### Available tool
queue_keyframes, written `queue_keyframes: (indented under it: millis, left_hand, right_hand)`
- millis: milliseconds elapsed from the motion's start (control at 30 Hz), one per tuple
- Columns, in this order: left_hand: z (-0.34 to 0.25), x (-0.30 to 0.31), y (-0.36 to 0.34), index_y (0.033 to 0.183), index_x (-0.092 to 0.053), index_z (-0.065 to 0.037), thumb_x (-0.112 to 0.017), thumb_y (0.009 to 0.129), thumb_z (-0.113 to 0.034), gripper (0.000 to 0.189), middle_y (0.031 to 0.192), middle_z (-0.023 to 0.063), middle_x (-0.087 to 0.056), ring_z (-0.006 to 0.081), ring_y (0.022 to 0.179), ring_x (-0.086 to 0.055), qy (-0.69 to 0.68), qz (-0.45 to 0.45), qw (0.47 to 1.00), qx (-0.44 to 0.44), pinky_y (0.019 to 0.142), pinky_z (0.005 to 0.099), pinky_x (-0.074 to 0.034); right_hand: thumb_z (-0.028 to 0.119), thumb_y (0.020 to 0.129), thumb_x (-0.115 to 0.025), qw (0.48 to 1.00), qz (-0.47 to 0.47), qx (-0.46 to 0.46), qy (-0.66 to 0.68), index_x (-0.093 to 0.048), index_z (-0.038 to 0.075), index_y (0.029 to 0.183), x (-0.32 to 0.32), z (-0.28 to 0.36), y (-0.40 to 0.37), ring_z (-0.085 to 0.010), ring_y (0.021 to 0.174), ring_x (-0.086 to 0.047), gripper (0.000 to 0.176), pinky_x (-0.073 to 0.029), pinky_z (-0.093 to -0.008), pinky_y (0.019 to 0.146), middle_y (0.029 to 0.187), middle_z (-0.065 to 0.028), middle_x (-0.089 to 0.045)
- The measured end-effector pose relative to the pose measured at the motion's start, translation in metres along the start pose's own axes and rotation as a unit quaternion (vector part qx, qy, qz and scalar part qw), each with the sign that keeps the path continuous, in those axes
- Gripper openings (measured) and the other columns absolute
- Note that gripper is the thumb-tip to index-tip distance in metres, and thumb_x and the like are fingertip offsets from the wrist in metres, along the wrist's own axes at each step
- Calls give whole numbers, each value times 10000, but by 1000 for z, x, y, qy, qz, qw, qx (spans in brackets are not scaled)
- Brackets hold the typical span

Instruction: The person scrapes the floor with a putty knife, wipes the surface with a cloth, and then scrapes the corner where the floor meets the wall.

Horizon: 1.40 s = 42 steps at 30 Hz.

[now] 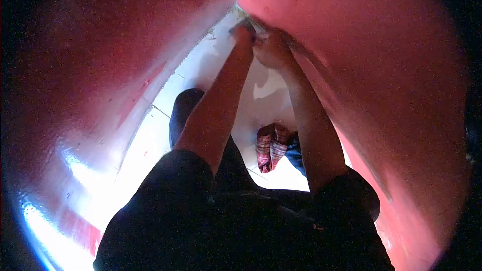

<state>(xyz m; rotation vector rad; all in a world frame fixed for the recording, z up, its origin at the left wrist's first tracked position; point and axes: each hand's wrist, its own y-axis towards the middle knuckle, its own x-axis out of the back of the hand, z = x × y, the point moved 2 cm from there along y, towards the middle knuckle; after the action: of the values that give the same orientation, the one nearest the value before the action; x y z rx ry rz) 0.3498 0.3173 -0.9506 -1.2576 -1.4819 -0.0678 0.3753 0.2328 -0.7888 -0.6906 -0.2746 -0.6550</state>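
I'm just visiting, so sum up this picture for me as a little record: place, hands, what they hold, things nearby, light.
Place: a corner where a red-pink left wall and right wall meet above a white tiled floor
Left hand: reaching into the corner
Right hand: close beside the left one
Held: cannot tell; the hands are blurred and shadowed
Nearby: a plaid cloth, farther from the corner than the hands
Clothing: dark, short-sleeved top
Light: bright glare at lower left
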Motion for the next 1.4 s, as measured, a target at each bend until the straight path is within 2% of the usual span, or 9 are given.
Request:
queue_keyframes:
  millis: [300,433,700,833,1033,1167,1233,1300,1400]
  left_hand:
    - [18,21,35,1072,-506,-50,-386,863,-214,291,1027,173,-544,307,924,-550,15,12,1000,-3,764,438,-449]
    - [18,17,23,1070,-507,-51,-381,866,-211,288,1021,173,-547,306,920,-553,40,-22,999,-16,759,440,-452]
    - [-3,69,-37,1065,-509,-52,-371,871,-205,283,1010,172,-555,306,912,-560,80,136,986,-45,750,443,-459]
    - [34,-27,-123,871,-599,-65,-420,800,-194,232,905,158,-594,319,801,-592,51,49,939,-336,705,441,-466]
    - [47,-27,-167,902,-599,-69,-430,793,-204,242,895,174,-606,327,821,-591,-173,278,945,20,718,443,-469]
    - [104,-111,-82,933,-586,-38,-388,826,-241,303,892,184,-610,339,770,-601,150,109,887,-423,687,436,-476]
    - [38,-22,-72,842,-610,-25,-455,830,-249,273,773,157,-622,281,649,-604,-130,243,949,-155,610,395,-481]
    - [1,21,-40,735,-630,-11,-502,832,-288,321,622,111,-609,206,523,-586,-207,271,940,32,534,342,-477]
    - [0,21,-43,824,-643,-78,-542,759,-287,241,779,143,-633,246,679,-622,-3,278,943,-184,600,368,-494]
  right_hand:
    - [146,760,-545,998,11,-34,-55,-536,66,1066,-13,18,45,-213,889,-563,316,-423,-333,798,951,-111,-606]
    - [167,754,-548,966,-168,194,-4,-583,40,985,-36,-1,50,-233,842,-577,265,-437,-343,762,878,-132,-621]
    - [194,832,-487,983,-127,23,130,-415,63,1137,-55,-26,-17,-216,666,-543,339,-452,-336,572,813,-123,-546]
    - [141,853,-443,790,-90,-242,557,-252,57,1214,-89,-18,-150,-199,531,-524,418,-467,-351,452,676,-88,-486]
    - [240,875,-420,843,-55,-219,489,-456,62,970,-180,-100,-173,-165,500,-510,205,-422,-308,422,646,-73,-502]
    - [270,882,-413,539,-72,-332,771,-475,90,804,-146,-32,-128,-149,469,-474,206,-395,-298,395,613,-52,-494]
    - [258,882,-416,450,-141,-391,790,-464,101,742,-112,-2,-88,-145,459,-462,216,-381,-301,372,592,-38,-488]
    - [183,867,-434,643,-123,-230,720,-468,100,756,-132,-39,-29,-168,471,-481,143,-422,-308,386,616,-44,-483]
    - [195,858,-428,390,-170,-350,835,-471,107,783,-102,-6,-52,-161,446,-468,123,-413,-287,372,582,-33,-453]
